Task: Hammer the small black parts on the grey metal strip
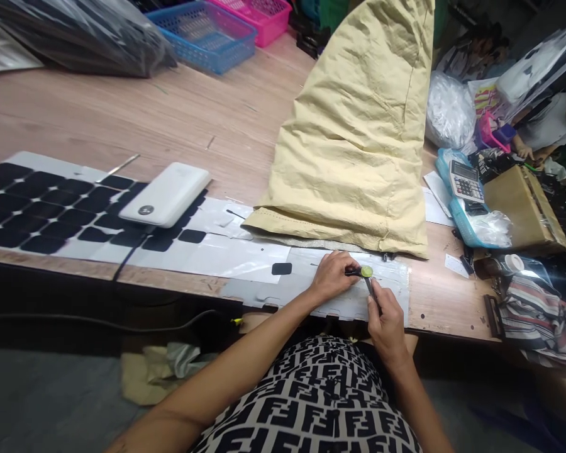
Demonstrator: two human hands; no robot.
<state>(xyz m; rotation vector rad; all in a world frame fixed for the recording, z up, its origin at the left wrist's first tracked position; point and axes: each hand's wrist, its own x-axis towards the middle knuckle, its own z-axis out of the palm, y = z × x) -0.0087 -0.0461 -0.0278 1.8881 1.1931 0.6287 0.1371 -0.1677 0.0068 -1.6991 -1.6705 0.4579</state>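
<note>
My left hand (332, 275) is closed in a pinch on a small black strip (352, 273) over the pale sheet at the table's front edge. Wrapped round a slim dark tool (371, 290) is my right hand (387, 314), close to the left one. A round yellow-green piece (366, 271) shows at the tool's upper end, meeting the black strip; I cannot tell whether it is part of the tool. Left of my hands, a lone black rounded pad (282, 269) lies on the sheet.
Beyond my hands lies a large yellow cloth bag (349, 145). A white device (166, 195) rests on sheets of black pads (38, 207) at left. Baskets, blue (207, 34) and pink (259, 16), stand behind. A calculator (465, 179) sits in a blue tray at right; people are beyond.
</note>
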